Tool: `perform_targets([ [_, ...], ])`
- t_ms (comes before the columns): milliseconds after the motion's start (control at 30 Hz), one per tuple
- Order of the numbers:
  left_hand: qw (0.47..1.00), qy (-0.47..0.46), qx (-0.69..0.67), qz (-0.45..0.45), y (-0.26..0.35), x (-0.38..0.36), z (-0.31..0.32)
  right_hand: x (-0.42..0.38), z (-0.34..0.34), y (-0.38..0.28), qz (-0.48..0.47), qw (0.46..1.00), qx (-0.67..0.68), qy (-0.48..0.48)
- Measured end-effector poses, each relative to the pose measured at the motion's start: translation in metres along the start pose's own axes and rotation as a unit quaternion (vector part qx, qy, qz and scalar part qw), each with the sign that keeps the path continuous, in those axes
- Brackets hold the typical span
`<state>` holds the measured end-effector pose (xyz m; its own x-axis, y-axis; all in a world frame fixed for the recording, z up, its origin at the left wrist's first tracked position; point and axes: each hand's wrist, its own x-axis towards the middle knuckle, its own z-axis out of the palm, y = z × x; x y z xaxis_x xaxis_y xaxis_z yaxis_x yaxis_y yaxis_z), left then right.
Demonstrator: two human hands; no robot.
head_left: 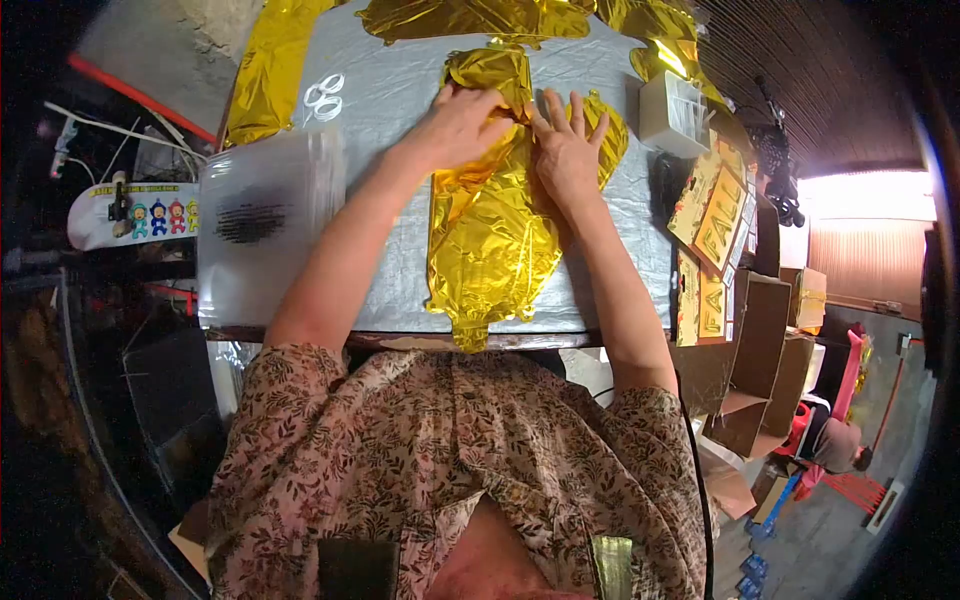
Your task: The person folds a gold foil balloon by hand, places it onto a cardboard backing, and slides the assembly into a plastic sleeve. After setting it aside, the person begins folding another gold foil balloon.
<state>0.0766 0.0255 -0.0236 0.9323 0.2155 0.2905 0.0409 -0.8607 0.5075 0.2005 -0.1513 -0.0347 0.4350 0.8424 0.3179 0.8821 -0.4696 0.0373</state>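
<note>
A flat, crinkled gold foil balloon (495,245) lies lengthwise on the silver-grey covered table, its narrow tab hanging over the front edge. My left hand (462,125) is on its upper part, fingers bent and closed on a fold of the foil; the fingertips are partly hidden. Beside it, my right hand (568,150) lies on the foil with its fingers spread, pressing the right side. The foil between the two hands is creased and folded over.
Clear plastic sleeves (265,230) are stacked at the left, near several white rings (325,98). More gold foil (480,20) lies along the far edge. A white plastic box (672,115) and FALL packets (718,225) are at the right, cardboard boxes (755,350) beyond. Another person (835,440) is farther right.
</note>
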Motion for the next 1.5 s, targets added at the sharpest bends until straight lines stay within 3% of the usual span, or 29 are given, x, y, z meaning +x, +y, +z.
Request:
perform_targets([
  [33, 1.0, -0.001, 0.001, 0.002, 0.001, 0.0, -0.004, 0.0, -0.001, -0.001, 0.002, 1.0, 0.0, 0.001],
  [100, 0.979, 0.145, 0.109, -0.098, 0.006, 0.001, -0.017, 0.001, -0.001, -0.002, -0.003, 1.0, -0.022, -0.008],
  [133, 0.954, 0.257, 0.153, -0.031, 0.024, 0.0, -0.03, 0.001, -0.003, -0.004, -0.002, 1.0, -0.024, -0.006],
  [167, 0.954, 0.255, 0.153, -0.031, 0.028, 0.004, -0.03, 0.0, 0.0, -0.002, -0.002, 1.0, -0.023, -0.007],
  [233, 0.96, 0.23, 0.099, 0.125, 0.029, 0.014, -0.026, 0.001, 0.005, -0.001, -0.01, 1.0, -0.008, 0.008],
  [300, 0.958, 0.223, 0.109, 0.141, 0.011, 0.033, 0.003, 0.001, 0.003, -0.003, -0.009, 1.0, -0.016, 0.001],
  [367, 0.978, 0.114, 0.053, 0.167, -0.01, 0.048, 0.024, 0.002, 0.0, -0.004, -0.009, 1.0, -0.024, -0.002],
  [767, 0.99, 0.097, 0.038, 0.098, -0.033, 0.06, 0.042, -0.002, 0.001, -0.002, -0.006, 1.0, -0.028, -0.008],
  [1067, 0.992, 0.084, 0.049, 0.08, -0.033, 0.06, 0.044, -0.033, -0.029, -0.007, -0.065, 0.998, -0.026, -0.006],
  [1167, 0.992, 0.09, 0.046, 0.075, -0.035, 0.061, 0.048, -0.044, -0.048, -0.014, -0.077, 0.996, 0.039, -0.028],
  [1233, 0.991, 0.102, 0.045, 0.076, -0.036, 0.06, 0.05, -0.041, -0.063, -0.022, -0.092, 0.979, 0.18, -0.03],
  [1300, 0.989, 0.112, 0.039, 0.085, -0.034, 0.059, 0.051, -0.036, -0.065, -0.031, -0.102, 0.972, 0.209, 0.015],
  [1367, 0.992, 0.091, 0.045, 0.073, -0.027, 0.055, 0.043, -0.025, -0.05, -0.035, -0.169, 0.933, 0.319, -0.004],
  [1500, 0.996, 0.046, 0.052, 0.048, -0.025, 0.059, 0.037, -0.026, -0.048, -0.063, -0.285, 0.896, 0.34, 0.011],
])
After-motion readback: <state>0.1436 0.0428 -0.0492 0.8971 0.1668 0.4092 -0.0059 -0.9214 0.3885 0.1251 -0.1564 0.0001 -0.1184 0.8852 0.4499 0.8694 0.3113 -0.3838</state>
